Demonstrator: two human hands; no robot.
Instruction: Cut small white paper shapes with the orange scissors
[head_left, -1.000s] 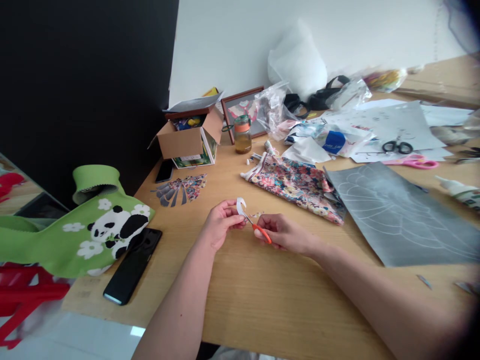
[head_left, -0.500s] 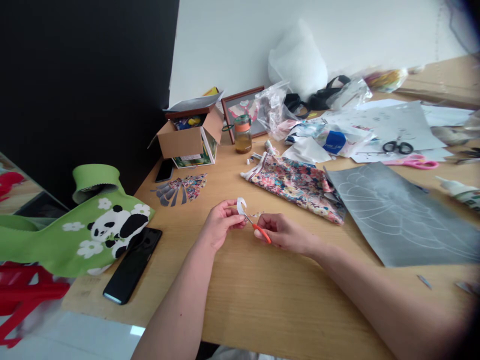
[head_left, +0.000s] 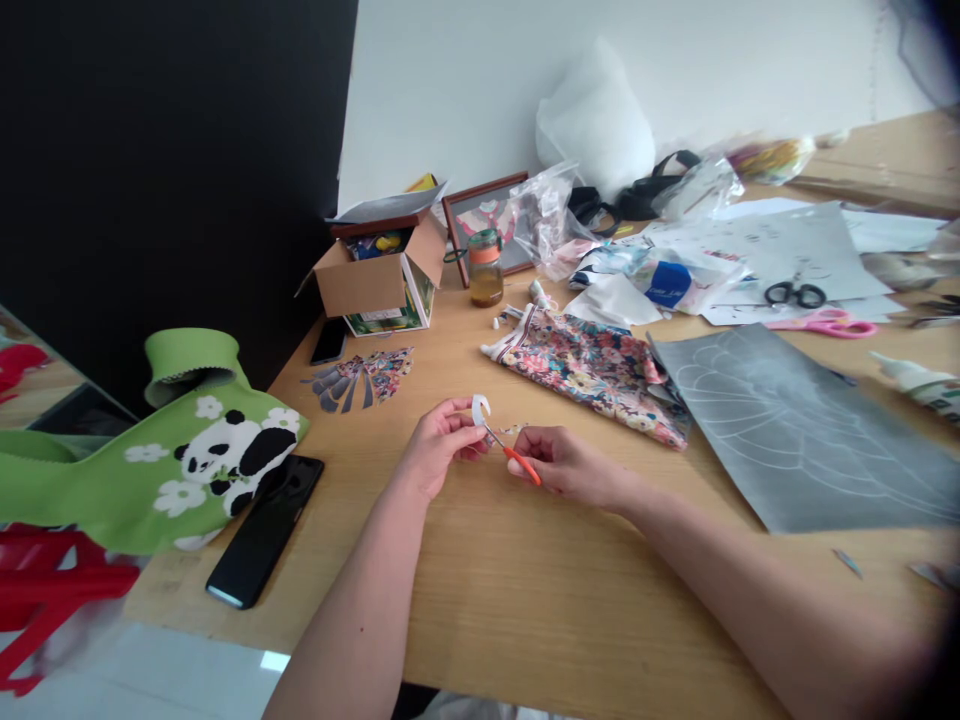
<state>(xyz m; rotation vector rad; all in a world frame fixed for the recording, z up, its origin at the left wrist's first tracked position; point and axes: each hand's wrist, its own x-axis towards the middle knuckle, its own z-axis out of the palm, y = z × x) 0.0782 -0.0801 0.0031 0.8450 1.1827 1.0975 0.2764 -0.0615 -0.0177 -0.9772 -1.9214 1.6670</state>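
My left hand (head_left: 439, 449) pinches a small curled white paper piece (head_left: 479, 408) above the wooden table (head_left: 525, 590). My right hand (head_left: 571, 464) grips small orange-handled scissors (head_left: 517, 462), whose blades point left and meet the paper piece. Both hands are closed, a few centimetres apart, near the middle of the table. A tiny scrap lies on the wood just behind the scissors.
Flowered fabric (head_left: 592, 370) and a grey sheet with drawn lines (head_left: 795, 430) lie to the right. A black phone (head_left: 264, 530) and a green panda bag (head_left: 165, 450) sit left. Behind are a cardboard box (head_left: 375, 275), a jar (head_left: 485, 268), black scissors (head_left: 795, 294) and pink scissors (head_left: 829, 323).
Almost nothing has changed: both hands stay in place, and the scissors and paper piece have shifted only very slightly.
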